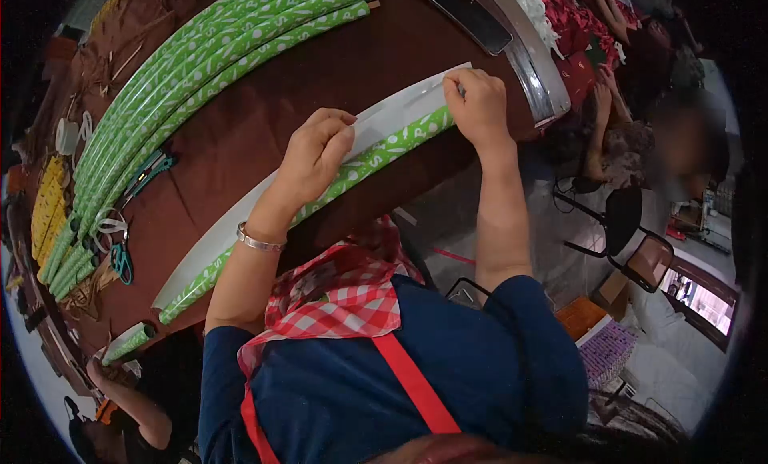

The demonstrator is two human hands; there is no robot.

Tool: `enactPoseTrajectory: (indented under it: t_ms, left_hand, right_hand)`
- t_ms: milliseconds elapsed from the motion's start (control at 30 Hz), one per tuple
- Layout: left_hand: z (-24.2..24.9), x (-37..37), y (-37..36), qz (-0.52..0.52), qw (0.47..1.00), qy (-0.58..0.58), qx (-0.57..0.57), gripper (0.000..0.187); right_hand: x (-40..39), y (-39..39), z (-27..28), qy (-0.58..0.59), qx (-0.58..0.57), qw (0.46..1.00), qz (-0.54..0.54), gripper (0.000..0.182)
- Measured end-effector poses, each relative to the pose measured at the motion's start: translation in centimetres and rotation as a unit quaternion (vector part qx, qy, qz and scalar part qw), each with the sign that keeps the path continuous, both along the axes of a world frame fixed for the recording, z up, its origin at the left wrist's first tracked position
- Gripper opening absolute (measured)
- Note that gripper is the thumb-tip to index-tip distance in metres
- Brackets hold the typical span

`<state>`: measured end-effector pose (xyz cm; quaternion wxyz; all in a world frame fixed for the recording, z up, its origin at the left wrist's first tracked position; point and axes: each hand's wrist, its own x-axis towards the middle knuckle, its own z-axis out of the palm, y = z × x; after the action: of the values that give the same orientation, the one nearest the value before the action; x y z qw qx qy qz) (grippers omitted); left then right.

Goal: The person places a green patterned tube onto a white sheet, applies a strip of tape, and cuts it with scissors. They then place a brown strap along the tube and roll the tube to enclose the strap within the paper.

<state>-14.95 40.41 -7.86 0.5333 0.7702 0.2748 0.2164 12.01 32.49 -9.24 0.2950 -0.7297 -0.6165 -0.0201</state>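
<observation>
A long strip of green wrapping paper [380, 154] with white printed letters and shapes lies along the table's near edge, partly rolled, its white inner side facing up. My left hand [314, 154], with a bracelet at the wrist, rests at the strip's middle, fingers curled and closed at the paper; the fingertips' contact is partly hidden. Toward the strip's right end, my right hand [478, 104] is closed on the paper, its fingers bent over the rolled edge.
Several finished green rolls [216, 72] lie across the brown-covered table [240, 120]. Teal-handled scissors [122, 260] and a teal cutter [148, 174] lie to the left. A phone [468, 16] is at the back right. Other people's hands [604, 96] work at right; another person holds a roll [128, 344] lower left.
</observation>
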Motion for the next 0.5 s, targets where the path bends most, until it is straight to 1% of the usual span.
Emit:
enactPoseTrajectory:
  t_ms: [67,100,167,200,267,300,367,500]
  left_hand:
    - [-0.2,-0.1,0.1,-0.002,1.000,-0.011,0.005,0.023]
    - [-0.1,0.0,0.0,-0.004,1.000,-0.013,0.004,0.023]
    - [0.1,0.3,-0.3,0.032,0.999,-0.008,-0.006,0.021]
    - [0.2,0.3,-0.3,0.031,0.999,-0.010,-0.008,0.021]
    - [0.6,0.2,-0.2,0.017,1.000,0.004,-0.010,0.020]
    - [0.4,0.2,-0.1,0.017,1.000,0.004,-0.011,0.020]
    - [0.1,0.1,0.1,0.008,1.000,-0.024,0.008,0.019]
    - [0.0,0.1,0.2,0.015,1.000,-0.018,-0.004,0.018]
  right_hand:
    - [0.8,-0.2,0.1,-0.014,-0.029,0.999,-0.037,0.014]
    - [1.0,-0.3,0.1,-0.016,-0.030,0.999,-0.038,0.014]
    - [1.4,-0.4,0.2,-0.012,-0.032,0.998,-0.051,0.014]
    - [1.8,-0.6,0.1,-0.013,-0.033,0.998,-0.052,0.014]
    - [2.5,-0.8,-0.3,-0.013,-0.034,0.995,-0.091,0.014]
    - [2.8,-0.9,-0.2,-0.013,-0.035,0.995,-0.091,0.014]
    - [3.1,-0.9,-0.2,0.021,-0.046,0.994,-0.101,0.015]
    - [3.2,-0.5,-0.2,0.019,-0.038,0.993,-0.107,0.015]
